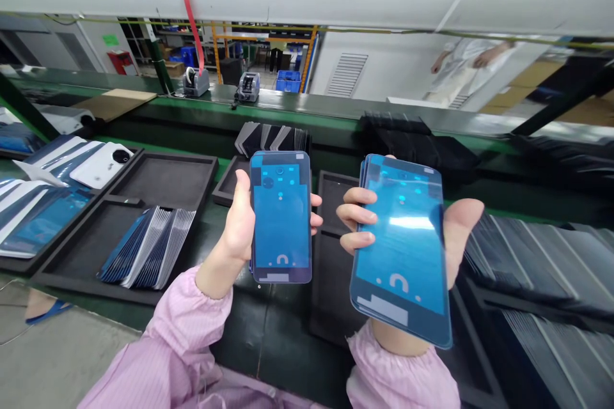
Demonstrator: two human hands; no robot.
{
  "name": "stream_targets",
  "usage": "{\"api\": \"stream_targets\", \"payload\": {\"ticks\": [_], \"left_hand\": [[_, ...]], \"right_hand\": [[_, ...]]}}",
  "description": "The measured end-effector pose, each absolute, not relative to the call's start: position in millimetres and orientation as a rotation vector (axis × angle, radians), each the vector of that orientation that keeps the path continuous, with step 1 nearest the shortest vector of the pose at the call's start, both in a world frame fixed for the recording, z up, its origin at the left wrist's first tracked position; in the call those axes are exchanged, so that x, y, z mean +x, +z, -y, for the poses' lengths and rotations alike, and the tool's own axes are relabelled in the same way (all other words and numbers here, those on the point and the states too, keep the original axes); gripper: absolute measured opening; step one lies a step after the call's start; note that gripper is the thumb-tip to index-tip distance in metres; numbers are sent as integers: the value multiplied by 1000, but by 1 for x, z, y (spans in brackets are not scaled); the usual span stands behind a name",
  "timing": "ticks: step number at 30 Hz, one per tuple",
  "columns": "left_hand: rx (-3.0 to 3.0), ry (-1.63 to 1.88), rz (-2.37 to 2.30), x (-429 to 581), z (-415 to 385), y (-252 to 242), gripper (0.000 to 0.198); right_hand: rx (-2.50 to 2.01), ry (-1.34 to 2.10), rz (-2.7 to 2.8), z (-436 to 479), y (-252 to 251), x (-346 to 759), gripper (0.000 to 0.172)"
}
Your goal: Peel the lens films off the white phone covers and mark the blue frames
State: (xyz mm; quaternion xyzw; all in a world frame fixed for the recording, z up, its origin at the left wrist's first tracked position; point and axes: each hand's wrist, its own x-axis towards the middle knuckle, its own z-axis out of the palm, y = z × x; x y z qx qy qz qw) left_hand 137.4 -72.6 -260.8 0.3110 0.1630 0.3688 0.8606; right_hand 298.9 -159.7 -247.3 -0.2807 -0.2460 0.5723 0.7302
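Left hand [236, 223]: was clamped on a blue panel [281, 223], thumb at its left edge, fingertips at its right.
Right hand [458, 230]: gripped a tilted blue stack [400, 243], fingers left, thumb right.
Panel and stack: were held apart, side by side, above the table [249, 339].
Left tray [74, 252]: held fanned sheets [148, 249].
Far ledge [307, 103]: bore two dispensers [196, 82].

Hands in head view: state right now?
Left hand: closed, holding at least one blue panel.
Right hand: closed, holding a stack of blue panels.
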Motion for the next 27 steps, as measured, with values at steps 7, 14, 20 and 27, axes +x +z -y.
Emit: {"api": "stream_targets", "payload": {"ticks": [7,14,20,27], "left_hand": [[721,750,-331,136,71,-267,103],[745,751,-351,136,71,-268,99],[721,772,-327,136,72,-267,94],[715,780,-365,137,74,-264,96]], "right_hand": [[-574,1294,540,162,-246,287,56],[-543,1335,665,159,-247,294,86],[-521,1342,700,159,-242,298,87],[-490,1276,683,163,-249,296,79]]}}
